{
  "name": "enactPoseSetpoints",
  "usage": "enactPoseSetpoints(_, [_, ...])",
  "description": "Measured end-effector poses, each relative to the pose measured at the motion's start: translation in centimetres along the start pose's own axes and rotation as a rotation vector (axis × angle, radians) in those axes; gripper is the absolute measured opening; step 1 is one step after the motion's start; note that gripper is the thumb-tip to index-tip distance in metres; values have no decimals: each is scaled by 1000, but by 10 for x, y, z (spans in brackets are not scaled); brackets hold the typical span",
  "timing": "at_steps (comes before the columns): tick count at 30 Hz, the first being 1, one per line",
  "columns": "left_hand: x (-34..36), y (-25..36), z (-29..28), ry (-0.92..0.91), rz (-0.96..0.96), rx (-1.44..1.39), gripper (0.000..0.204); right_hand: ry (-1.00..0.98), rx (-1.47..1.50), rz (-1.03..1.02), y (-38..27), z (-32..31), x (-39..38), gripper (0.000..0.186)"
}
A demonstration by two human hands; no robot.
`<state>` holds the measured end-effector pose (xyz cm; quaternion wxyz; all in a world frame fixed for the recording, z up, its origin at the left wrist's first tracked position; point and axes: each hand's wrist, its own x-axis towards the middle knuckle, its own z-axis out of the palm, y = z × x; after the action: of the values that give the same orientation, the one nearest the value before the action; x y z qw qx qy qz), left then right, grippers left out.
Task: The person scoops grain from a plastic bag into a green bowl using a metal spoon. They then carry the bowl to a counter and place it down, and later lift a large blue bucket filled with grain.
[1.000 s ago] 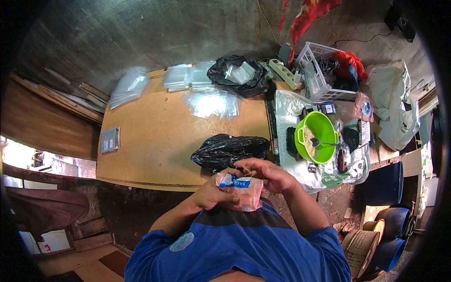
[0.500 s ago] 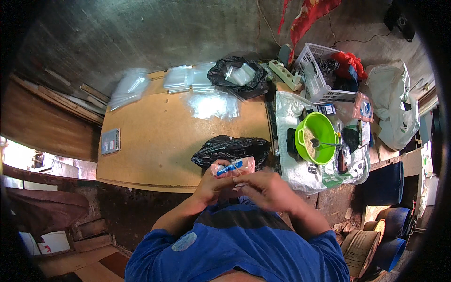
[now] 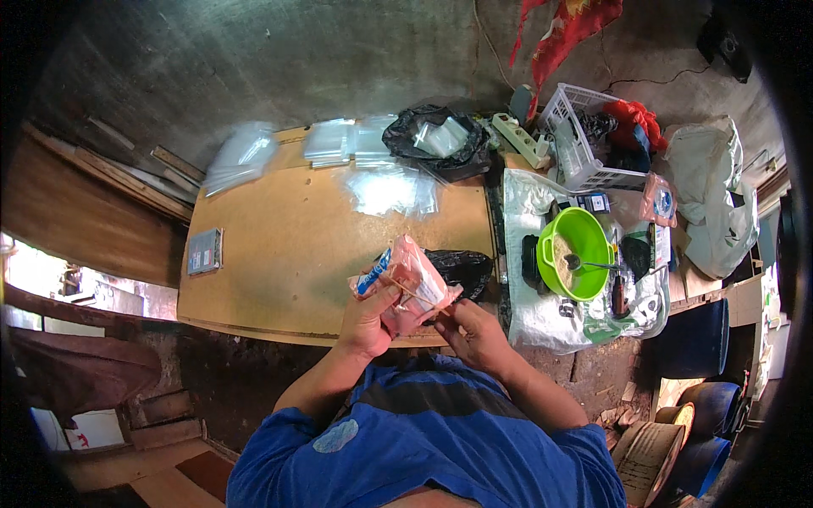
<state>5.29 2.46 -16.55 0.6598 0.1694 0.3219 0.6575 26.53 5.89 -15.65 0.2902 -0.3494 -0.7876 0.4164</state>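
In front of my chest, my left hand [image 3: 369,323] is closed round a pink plastic package [image 3: 413,269] with a blue and white label. The package is tilted, its labelled end toward the upper left. A thin tan band or strand seems to cross it. My right hand [image 3: 478,337] is at the package's lower right corner, its fingers pinched together there. What exactly those fingers grip is too small to tell. Behind the package, partly hidden by it, a crumpled black plastic bag [image 3: 467,269] lies on the wooden table [image 3: 262,262].
Stacks of clear plastic bags [image 3: 330,142] and an open black bag [image 3: 423,152] lie along the table's far side. A grey box [image 3: 205,251] sits at the left. Rightward are a green bowl [image 3: 601,245] with pale contents and a spoon, a power strip [image 3: 521,140] and a white crate [image 3: 605,179].
The package has turned and risen in my left hand, showing more of its pink side. My right hand has moved from across its front to its lower right corner.
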Motion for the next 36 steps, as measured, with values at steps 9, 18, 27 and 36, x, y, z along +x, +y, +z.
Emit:
enactPoseSetpoints(9, [3, -8, -4, 192, -45, -43, 31, 113, 75, -74, -9, 6, -4, 19])
enactPoseSetpoints(18, [-7, -11, -7, 108, -160, 115, 50, 17, 306, 140, 12, 2, -4, 86])
enactPoseSetpoints(27, [-14, -21, -4, -167, -341, 189, 73, -157, 1035, 494, 42, 5, -4, 44])
enactPoseSetpoints(36, [14, 4, -57, -60, 281, 1467, 58, 340, 1149, 576, 69, -19, -5, 29])
